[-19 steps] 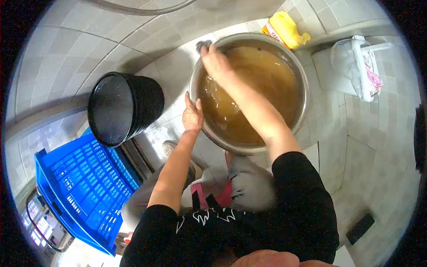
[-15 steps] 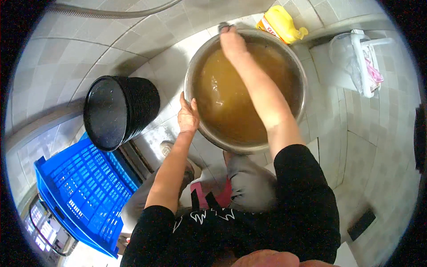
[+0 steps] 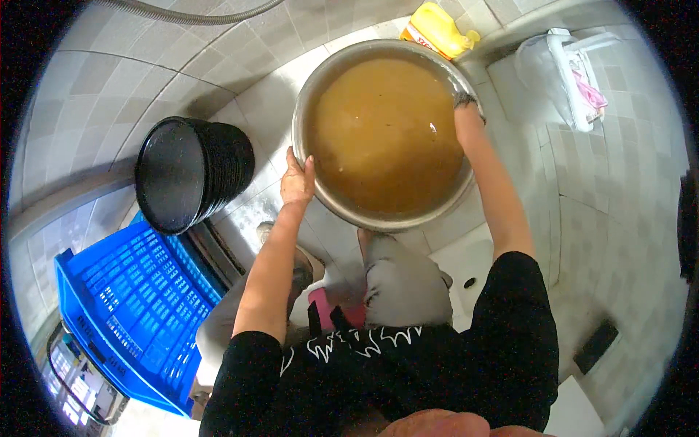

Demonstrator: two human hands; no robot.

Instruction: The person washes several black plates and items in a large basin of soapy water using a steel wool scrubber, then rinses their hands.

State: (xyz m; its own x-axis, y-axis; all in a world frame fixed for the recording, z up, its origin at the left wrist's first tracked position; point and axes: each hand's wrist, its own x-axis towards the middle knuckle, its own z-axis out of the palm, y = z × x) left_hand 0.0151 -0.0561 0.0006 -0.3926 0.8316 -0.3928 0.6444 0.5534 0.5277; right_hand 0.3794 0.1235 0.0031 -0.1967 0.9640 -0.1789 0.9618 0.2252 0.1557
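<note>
A large round metal basin [image 3: 300,109] in front of me holds cloudy brown water [image 3: 386,138]. My left hand [image 3: 297,182] grips its left rim, thumb on the inner side and fingers outside. On the far right part of the rim, my right hand [image 3: 470,116] is closed round a dark grey scouring pad [image 3: 463,98], pressed against the inside wall. Most of its fingers are hidden.
At the left stands a stack of black round trays [image 3: 171,175], with a blue plastic crate [image 3: 138,298] nearer me. Behind the basin is a yellow jug [image 3: 437,28]. A white bin [image 3: 571,87] with a plastic liner stands far right. Tiled walls curve round.
My right hand has moved with the scouring pad from the basin's far rim round to its right side. The left hand keeps its hold on the left rim. The view has shifted slightly.
</note>
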